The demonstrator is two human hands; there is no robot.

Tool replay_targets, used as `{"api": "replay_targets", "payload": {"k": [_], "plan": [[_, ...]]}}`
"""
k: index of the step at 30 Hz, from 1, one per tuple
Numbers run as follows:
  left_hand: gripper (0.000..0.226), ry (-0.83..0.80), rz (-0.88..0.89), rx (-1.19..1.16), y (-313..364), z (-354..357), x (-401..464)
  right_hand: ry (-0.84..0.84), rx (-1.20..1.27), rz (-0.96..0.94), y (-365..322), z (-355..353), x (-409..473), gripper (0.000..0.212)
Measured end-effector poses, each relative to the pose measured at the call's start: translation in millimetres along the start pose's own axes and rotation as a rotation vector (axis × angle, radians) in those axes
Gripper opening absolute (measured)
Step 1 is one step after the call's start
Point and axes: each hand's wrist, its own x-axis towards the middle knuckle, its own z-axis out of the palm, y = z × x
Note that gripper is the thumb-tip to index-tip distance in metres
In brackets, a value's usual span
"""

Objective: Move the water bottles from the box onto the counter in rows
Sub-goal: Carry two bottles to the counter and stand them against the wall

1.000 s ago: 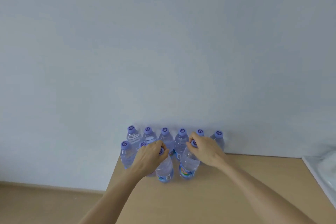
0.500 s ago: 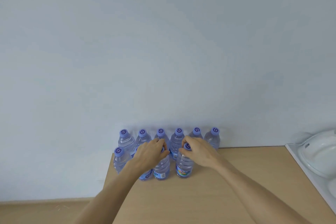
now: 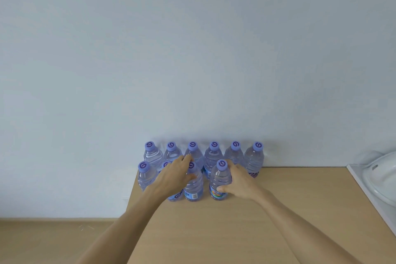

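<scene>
Ten clear plastic water bottles with purple caps [image 3: 254, 159] stand on the tan wooden counter [image 3: 235, 231]: six back, four front; left hand [image 3: 173, 174] clasps one front bottle [image 3: 193, 184], right hand [image 3: 240, 182] another [image 3: 219, 180]

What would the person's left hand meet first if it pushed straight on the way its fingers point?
Probably the back-row bottle just beyond the left hand fingertips; depth is unclear, and the wall lies behind it.
</scene>
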Motion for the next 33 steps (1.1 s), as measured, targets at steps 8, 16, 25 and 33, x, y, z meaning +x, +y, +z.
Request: {"api": "replay_targets", "payload": {"k": [8,16,25,33], "plan": [[0.032,-0.016,-0.022,-0.065,-0.1,-4.2,1.3,-0.027,-0.019,-0.007,-15.6,13.3,2.9,0.075],[0.032,-0.024,-0.006,-0.085,-0.4,-7.7,-1.0,-0.012,0.004,0.022,-16.6,16.5,-1.3,0.079],[0.042,0.035,0.054,0.084,0.7,-18.6,-2.5,-0.015,0.006,0.046,-21.4,5.6,-14.5,0.084],[0.011,0.189,0.178,-0.344,41.1,-55.0,11.7,0.309,-0.106,0.098,-17.4,-54.8,-72.7,0.039]]}}
